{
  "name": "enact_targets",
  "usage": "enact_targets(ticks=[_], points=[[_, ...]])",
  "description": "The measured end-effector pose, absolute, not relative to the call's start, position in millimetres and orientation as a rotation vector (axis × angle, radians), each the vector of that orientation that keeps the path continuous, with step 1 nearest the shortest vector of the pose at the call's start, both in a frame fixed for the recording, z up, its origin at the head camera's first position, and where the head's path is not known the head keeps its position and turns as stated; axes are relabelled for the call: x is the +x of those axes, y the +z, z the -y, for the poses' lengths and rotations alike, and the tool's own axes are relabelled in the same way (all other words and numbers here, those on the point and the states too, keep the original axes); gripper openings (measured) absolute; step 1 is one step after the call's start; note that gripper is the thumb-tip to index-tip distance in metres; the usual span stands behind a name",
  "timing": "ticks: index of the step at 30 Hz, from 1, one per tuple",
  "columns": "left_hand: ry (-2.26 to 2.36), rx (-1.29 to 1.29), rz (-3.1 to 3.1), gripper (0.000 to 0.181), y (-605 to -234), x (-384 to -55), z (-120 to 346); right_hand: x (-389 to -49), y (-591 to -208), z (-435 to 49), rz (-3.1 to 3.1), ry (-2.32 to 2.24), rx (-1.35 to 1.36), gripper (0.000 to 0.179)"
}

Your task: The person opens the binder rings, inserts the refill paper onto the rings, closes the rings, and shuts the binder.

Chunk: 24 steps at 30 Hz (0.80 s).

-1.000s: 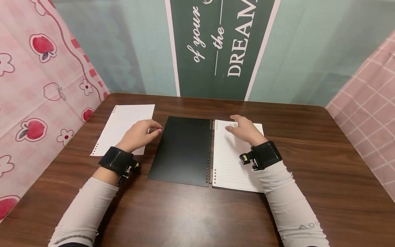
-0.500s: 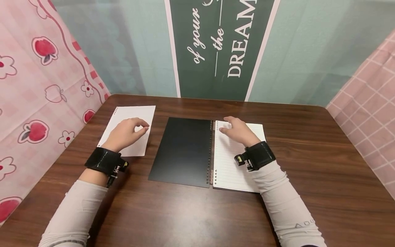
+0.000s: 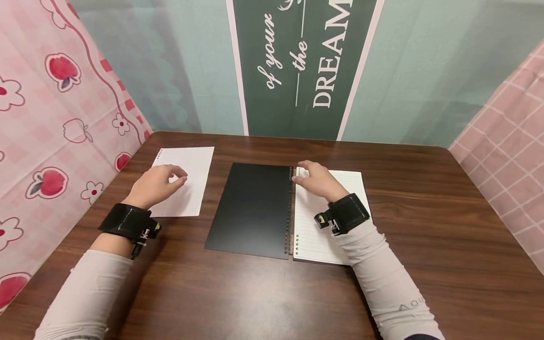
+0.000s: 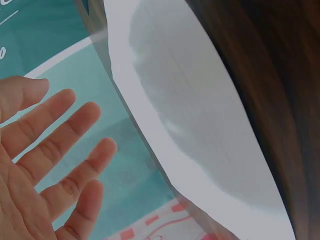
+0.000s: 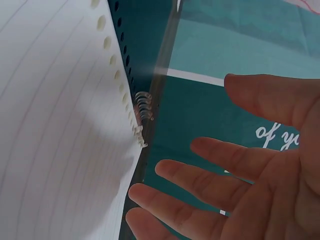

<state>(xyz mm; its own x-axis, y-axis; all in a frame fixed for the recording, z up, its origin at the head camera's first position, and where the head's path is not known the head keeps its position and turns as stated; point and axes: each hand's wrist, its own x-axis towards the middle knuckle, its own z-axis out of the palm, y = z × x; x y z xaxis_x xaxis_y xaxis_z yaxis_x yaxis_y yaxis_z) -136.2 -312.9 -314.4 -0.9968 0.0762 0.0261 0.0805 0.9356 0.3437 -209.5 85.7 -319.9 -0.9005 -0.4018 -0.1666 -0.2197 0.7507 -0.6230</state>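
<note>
A loose white sheet [image 3: 192,189] with punched holes lies at the left of the table. Over it hovers my left hand [image 3: 157,184], fingers relaxed and holding nothing; the left wrist view shows the spread fingers [image 4: 82,122] beside the paper. In the middle a notebook lies spread, with its black cover [image 3: 255,210] on the left and a stack of lined pages [image 3: 319,236] on the right. My right hand [image 3: 318,180] is above the top of those pages, near the binding, with nothing in it. A small coil ring [image 5: 144,106] shows at the holes in the right wrist view.
The brown wooden table [image 3: 238,293] carries the papers. Behind it hangs a green curtain [image 3: 408,75] with white lettering on a dark panel. A pink fruit-patterned cloth [image 3: 46,127] hangs at left, a pink checked one [image 3: 510,141] at right.
My left hand has moved left, from beside the black cover to over the loose sheet. My right hand has shifted left across the lined pages toward the binding.
</note>
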Motion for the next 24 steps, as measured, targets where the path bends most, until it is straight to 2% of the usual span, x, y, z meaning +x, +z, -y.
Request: enact_targets(ticks=[24], points=[[-0.553, 0.071, 3.113, 0.038, -317.4, -121.4, 376.1, -208.8, -318.2, -54.2, -2.649, -0.864, -0.585, 0.060]])
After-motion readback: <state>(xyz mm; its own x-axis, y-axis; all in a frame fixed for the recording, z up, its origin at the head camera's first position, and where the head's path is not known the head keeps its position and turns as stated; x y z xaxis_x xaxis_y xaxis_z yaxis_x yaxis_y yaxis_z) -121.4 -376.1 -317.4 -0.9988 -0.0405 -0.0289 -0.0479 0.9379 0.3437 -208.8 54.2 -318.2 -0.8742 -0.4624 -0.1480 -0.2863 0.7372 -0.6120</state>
